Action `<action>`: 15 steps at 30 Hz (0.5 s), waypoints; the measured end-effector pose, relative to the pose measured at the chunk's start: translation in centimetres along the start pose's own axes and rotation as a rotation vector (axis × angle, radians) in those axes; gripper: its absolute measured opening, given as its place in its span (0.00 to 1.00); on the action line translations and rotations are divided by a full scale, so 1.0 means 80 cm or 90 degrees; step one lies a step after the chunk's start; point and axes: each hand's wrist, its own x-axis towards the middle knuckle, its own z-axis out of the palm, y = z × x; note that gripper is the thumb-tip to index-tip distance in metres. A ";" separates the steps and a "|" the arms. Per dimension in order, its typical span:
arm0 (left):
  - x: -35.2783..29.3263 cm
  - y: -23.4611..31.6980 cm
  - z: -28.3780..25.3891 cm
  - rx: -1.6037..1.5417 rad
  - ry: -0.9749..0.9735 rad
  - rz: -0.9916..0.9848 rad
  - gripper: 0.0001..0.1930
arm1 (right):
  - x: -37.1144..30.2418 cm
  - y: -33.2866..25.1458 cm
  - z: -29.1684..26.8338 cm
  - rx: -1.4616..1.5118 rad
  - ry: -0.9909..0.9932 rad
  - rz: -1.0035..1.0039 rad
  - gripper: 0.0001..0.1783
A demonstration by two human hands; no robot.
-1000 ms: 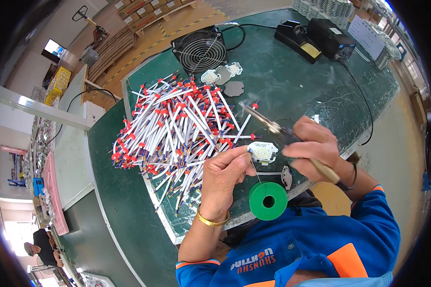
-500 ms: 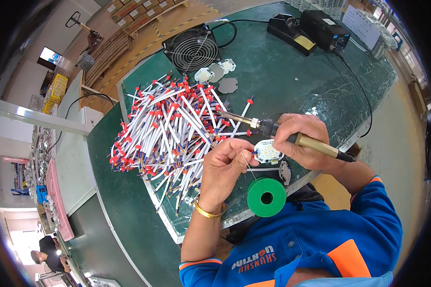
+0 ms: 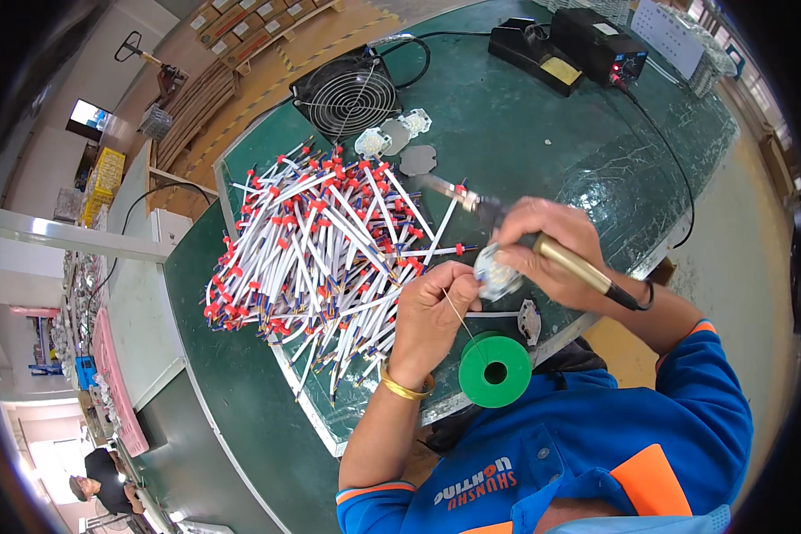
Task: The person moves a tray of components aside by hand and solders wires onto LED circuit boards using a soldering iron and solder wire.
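Observation:
My right hand [image 3: 556,245] is wrapped round a soldering iron [image 3: 574,265] with a gold-coloured handle; its metal tip, blurred, points left over the table. The same hand's thumb and fingertips grip a small white LED board [image 3: 497,272], tilted and smeared by motion. My left hand [image 3: 434,311] is closed, pinching thin solder wire [image 3: 459,317] close to the board's left edge; whether its fingers touch the board I cannot tell. The wire runs down to a green solder spool [image 3: 475,381] below my hands. Another LED board [image 3: 529,322] lies right of the spool, near the table edge.
A big pile of white cables [image 3: 303,240] with red clips covers the table's left side. Behind it stand a black fan [image 3: 351,100], several LED boards and a grey plate [image 3: 418,160]. A soldering station [image 3: 596,44] and iron holder [image 3: 534,55] sit far right, with a cord trailing.
The LED board has turned from lying nearly flat to tilted. My right hand and the iron have moved slightly up. My left hand has shifted a little right, its fingers closer together.

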 end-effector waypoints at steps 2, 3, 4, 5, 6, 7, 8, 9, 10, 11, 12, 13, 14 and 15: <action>0.004 -0.002 0.009 0.123 0.041 0.032 0.11 | 0.011 0.016 -0.011 -0.067 -0.013 0.028 0.10; 0.004 -0.003 0.013 0.189 0.057 0.054 0.09 | 0.019 0.027 -0.013 -0.083 -0.012 0.034 0.10; 0.008 -0.005 0.017 0.275 0.074 0.101 0.08 | 0.026 0.038 -0.016 -0.145 -0.027 0.031 0.10; 0.012 -0.007 0.019 0.373 0.081 0.152 0.07 | 0.033 0.050 -0.017 -0.192 -0.038 -0.002 0.09; 0.013 -0.008 0.020 0.360 0.091 0.176 0.07 | 0.040 0.061 -0.015 -0.214 -0.055 -0.020 0.09; 0.014 -0.008 0.020 0.383 0.078 0.178 0.07 | 0.047 0.072 -0.010 -0.229 -0.074 -0.037 0.10; 0.015 -0.008 0.019 0.420 0.065 0.168 0.07 | 0.054 0.083 -0.006 -0.234 -0.072 -0.038 0.10; 0.015 -0.007 0.019 0.409 0.066 0.180 0.07 | 0.061 0.093 0.000 -0.277 -0.095 -0.096 0.11; 0.014 -0.005 0.019 0.420 0.066 0.184 0.07 | 0.066 0.102 0.005 -0.319 -0.116 -0.158 0.12; 0.013 -0.003 0.018 0.432 0.065 0.189 0.07 | 0.071 0.110 0.011 -0.318 -0.114 -0.154 0.12; 0.012 0.000 0.016 0.464 0.058 0.209 0.07 | 0.075 0.117 0.017 -0.347 -0.121 -0.187 0.12; 0.011 0.002 0.015 0.466 0.056 0.207 0.07 | 0.078 0.123 0.022 -0.375 -0.133 -0.217 0.12; 0.011 0.005 0.014 0.505 0.094 0.234 0.07 | 0.080 0.127 0.027 -0.390 -0.146 -0.226 0.10; 0.012 0.007 0.013 0.543 0.132 0.260 0.08 | 0.082 0.131 0.030 -0.386 -0.142 -0.221 0.10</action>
